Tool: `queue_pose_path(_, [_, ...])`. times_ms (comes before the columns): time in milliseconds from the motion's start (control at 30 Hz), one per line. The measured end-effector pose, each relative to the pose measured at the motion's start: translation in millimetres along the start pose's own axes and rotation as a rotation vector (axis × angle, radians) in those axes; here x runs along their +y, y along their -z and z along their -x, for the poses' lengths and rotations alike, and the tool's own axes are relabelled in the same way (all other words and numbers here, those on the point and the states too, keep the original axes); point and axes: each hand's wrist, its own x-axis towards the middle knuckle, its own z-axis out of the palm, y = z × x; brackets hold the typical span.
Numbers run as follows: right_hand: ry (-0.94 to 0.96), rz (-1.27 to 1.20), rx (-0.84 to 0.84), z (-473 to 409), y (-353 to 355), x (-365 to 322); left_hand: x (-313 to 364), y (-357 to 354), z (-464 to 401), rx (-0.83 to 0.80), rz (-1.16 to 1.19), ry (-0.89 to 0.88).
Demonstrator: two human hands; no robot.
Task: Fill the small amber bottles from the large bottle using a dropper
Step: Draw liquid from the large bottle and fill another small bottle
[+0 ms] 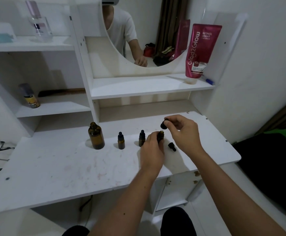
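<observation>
Head | left hand grips small amber bottle | right hand pinches dropper just above it

Near the frame's centre, the left hand grips an open small amber bottle on the white table. Just above, the right hand pinches a black dropper. A large bottle stands uncapped at centre left, with two capped small bottles between.
</observation>
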Motion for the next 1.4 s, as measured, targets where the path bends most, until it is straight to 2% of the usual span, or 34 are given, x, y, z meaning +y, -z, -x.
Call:
queue_pose_path(533, [0.019,-0.031,0.121,3.5,10.6,-19.8,3.3,5.1,0.7,-0.045,-0.085,0.027])
queue_pose_path(767, [0.092,-0.02,0.206,9.5,20.2,-42.3,6.1,23.1,17.0,-0.058,0.011,0.022])
queue_pose_path(967, [0.119,-0.025,0.188,17.7,13.3,-60.5,-7.2,60.5,37.6,-0.142,0.224,0.126])
queue_pose_path(1100, [0.12,-0.072,0.156,21.7,-5.5,-78.8,-24.8,103.0,46.0,-0.056,0.273,0.142])
queue_pose_path(1300, [0.127,-0.198,0.081,22.7,-54.7,-113.4,-62.5,168.8,45.9,0.212,0.196,0.208])
queue_pose_path(1400, [0.174,-0.224,0.058,17.5,-78.4,-129.5,-76.0,186.3,38.4,0.258,0.19,0.221])
